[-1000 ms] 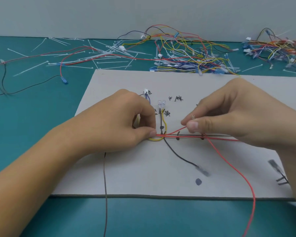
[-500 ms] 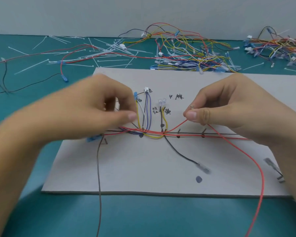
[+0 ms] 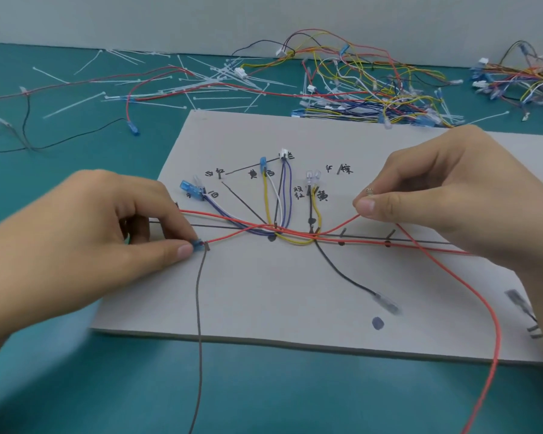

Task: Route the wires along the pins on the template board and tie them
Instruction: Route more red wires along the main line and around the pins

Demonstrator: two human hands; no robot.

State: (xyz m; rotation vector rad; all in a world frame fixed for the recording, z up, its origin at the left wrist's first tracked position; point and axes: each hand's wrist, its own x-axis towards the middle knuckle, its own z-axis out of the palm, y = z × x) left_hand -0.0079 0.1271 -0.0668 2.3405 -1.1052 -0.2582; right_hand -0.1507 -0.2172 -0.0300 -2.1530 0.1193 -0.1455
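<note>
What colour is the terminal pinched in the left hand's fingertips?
Blue; the terminal in the left hand shows best in the head view.

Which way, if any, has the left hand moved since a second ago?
Yes, leftward. The left hand pinched beside the yellow wire loop; now it pinches a blue terminal well left of that loop.
</note>
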